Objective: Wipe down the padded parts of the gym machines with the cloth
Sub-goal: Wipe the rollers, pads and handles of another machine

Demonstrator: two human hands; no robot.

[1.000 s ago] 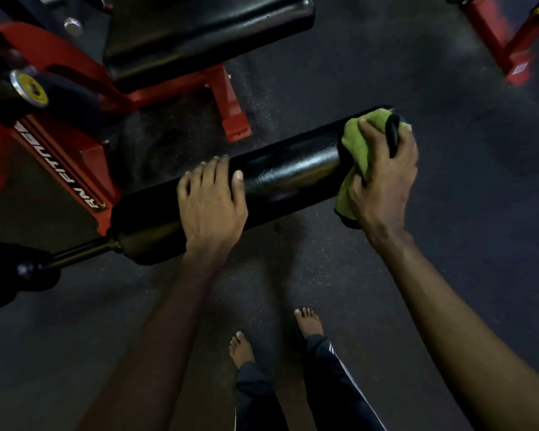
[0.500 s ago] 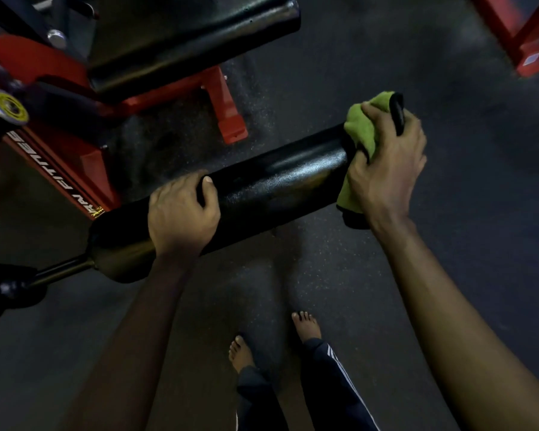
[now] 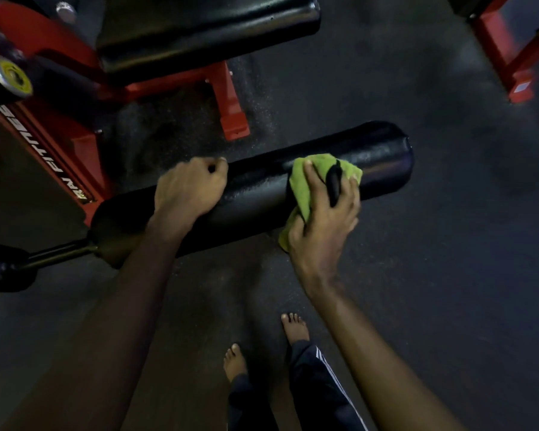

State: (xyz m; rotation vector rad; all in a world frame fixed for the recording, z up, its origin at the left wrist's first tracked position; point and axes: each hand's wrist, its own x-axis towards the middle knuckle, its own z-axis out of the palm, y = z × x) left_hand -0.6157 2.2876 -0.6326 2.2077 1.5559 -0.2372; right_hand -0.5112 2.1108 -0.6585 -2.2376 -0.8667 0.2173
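Observation:
A long black padded roller [image 3: 262, 185] runs from lower left to upper right on a thin black bar. My left hand [image 3: 189, 186] grips the roller near its middle, fingers curled over the top. My right hand [image 3: 322, 213] holds a green cloth [image 3: 305, 185] against the roller, a little short of its free right end; a small dark object sits between its fingers. The cloth wraps over the roller's top and hangs below my palm.
A black padded seat [image 3: 199, 29] on a red machine frame [image 3: 53, 157] stands behind the roller at upper left. Another red frame [image 3: 511, 57] is at upper right. My bare feet [image 3: 294, 328] stand on the dark rubber floor below the roller.
My right hand has slid the cloth leftward from the roller's right end, baring that end. My left hand moved slightly along the roller, its fingers now curled over the top.

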